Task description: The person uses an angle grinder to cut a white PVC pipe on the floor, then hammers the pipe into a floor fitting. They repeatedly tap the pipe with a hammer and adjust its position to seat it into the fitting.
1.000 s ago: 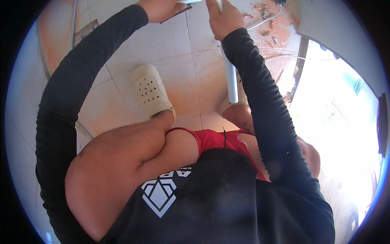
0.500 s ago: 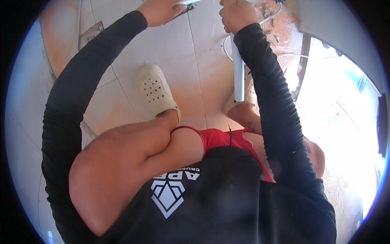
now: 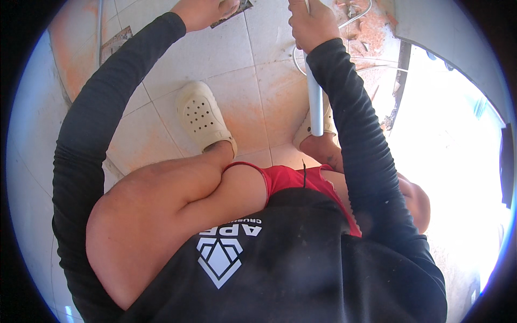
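At the top edge, my right hand (image 3: 315, 22) is closed around a white pipe (image 3: 315, 105). The pipe's lower end extends below my wrist, in front of my right shoe, and its upper end is cut off by the frame. My left hand (image 3: 202, 12) is at the top edge, left of centre, with its fingers curled and partly outside the picture. Whatever those fingers hold, if anything, is hidden. Right beside them is a dark cutout (image 3: 232, 13) in the pale tiles.
Broken rubble and orange dust (image 3: 369, 35) lie at upper right, with a thin white cable (image 3: 358, 19) there. Another broken tile patch (image 3: 116, 40) is at upper left, beside a grey conduit (image 3: 100, 32). My cream clogs (image 3: 202, 116) stand on dusty tiles (image 3: 204, 59).
Both hands sit slightly further left and higher in the picture. The white object seen at my left fingertips earlier no longer shows. My right hand still holds the pipe.
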A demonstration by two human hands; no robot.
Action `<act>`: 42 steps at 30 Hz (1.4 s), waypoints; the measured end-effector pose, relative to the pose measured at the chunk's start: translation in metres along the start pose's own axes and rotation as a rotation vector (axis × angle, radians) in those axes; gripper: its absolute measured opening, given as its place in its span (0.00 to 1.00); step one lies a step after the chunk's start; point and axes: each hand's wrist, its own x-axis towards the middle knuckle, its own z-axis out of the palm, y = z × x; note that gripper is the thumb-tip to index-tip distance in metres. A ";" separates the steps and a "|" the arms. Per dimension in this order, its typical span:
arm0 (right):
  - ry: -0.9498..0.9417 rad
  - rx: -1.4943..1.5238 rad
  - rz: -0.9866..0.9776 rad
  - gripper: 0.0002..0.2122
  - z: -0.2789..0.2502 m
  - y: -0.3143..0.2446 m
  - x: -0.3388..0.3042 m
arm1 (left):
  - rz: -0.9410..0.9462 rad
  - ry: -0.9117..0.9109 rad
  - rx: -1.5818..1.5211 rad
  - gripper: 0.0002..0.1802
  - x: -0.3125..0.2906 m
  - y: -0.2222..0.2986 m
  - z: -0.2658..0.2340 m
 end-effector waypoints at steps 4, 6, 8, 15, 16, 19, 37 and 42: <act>0.023 -0.126 -0.093 0.26 0.013 -0.003 0.002 | 0.055 0.060 0.018 0.21 -0.004 -0.004 0.006; -0.027 -0.142 -0.154 0.26 0.022 -0.006 0.006 | 0.031 0.028 0.051 0.21 -0.003 -0.006 0.008; -0.076 -0.197 -0.152 0.26 0.025 -0.007 0.011 | 0.065 0.041 0.018 0.20 -0.003 -0.009 0.010; -0.017 -0.166 -0.120 0.27 0.030 -0.007 0.019 | 0.107 0.041 0.040 0.19 0.001 -0.014 0.011; -0.037 -0.192 -0.143 0.27 0.030 -0.006 0.023 | 0.114 0.040 0.034 0.19 0.002 -0.015 0.010; -0.026 -0.205 -0.172 0.27 0.030 0.001 0.031 | 0.116 0.046 -0.002 0.19 0.004 -0.017 0.011; -0.018 -0.143 -0.038 0.27 0.015 0.009 0.010 | 0.056 0.107 -0.090 0.17 -0.011 -0.002 0.012; -0.021 -0.074 -0.060 0.27 0.011 0.004 0.004 | 0.172 0.196 -0.086 0.17 -0.009 -0.007 0.020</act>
